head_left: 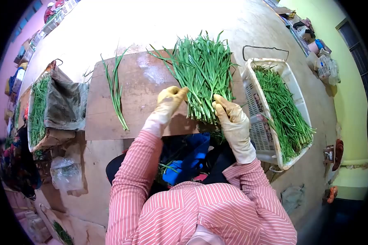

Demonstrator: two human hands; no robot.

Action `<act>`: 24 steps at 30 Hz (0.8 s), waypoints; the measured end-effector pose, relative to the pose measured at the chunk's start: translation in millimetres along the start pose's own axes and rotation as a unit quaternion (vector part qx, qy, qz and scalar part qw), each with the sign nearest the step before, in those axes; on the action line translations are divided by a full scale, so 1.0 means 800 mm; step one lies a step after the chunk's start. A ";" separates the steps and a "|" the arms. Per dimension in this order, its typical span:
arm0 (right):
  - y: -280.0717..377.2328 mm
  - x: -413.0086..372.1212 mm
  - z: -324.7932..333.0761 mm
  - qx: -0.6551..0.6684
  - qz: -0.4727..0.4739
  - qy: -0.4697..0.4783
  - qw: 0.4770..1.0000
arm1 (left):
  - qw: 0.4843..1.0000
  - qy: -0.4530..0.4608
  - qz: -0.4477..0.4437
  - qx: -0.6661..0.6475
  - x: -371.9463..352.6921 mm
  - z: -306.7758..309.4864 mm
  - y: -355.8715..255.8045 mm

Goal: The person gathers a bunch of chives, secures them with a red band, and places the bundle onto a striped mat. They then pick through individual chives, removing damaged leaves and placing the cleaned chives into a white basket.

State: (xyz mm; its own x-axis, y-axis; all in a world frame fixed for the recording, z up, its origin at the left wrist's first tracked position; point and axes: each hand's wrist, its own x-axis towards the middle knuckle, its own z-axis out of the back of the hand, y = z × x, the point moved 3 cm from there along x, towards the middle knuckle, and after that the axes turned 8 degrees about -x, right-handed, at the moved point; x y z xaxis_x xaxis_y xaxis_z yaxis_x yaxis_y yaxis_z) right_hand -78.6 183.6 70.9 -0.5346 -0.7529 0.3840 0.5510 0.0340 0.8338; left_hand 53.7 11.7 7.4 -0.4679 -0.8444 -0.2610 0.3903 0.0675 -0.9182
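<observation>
A thick pile of garlic chives (204, 61) lies on a brown board (131, 102), leaves pointing away and pale cut ends toward me. My left hand (169, 102), in a stained cream glove, is closed with its fingertips pinched at the left edge of the stems. On the other side, my right hand (234, 122), gloved too, has its fingers curled and pinched at the right of the stem ends. The fingertips partly hide what each hand grips. A few separate chives (115, 90) rest at the left of the board.
Right of the board stands a white plastic crate (288, 163) filled with chives. At left, another crate (33, 147) holds greens beside a dark cloth (67, 100). A blue bag (188, 159) is below the board's near edge. A person (50, 12) is far off at upper left.
</observation>
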 end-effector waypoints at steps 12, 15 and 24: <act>-0.015 -0.011 -0.002 -0.011 -0.005 0.064 0.998 | 0.991 0.028 0.134 0.002 0.005 -0.036 -0.004; -0.023 -0.024 -0.014 0.065 -0.082 0.113 0.988 | 0.985 0.079 0.090 -0.127 -0.060 -0.008 -0.027; 0.030 -0.087 -0.072 0.184 -0.299 0.388 0.852 | 0.863 0.088 0.125 -0.481 -0.173 -0.013 0.065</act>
State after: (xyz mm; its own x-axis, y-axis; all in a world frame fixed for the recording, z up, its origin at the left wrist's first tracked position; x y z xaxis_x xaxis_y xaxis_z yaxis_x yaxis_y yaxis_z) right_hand 8.5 199.2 41.1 0.0145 -0.9110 -0.4122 0.0139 -0.4120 0.9111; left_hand 130.2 138.0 -7.2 -0.6104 -0.6512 -0.4509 -0.3033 0.7181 -0.6264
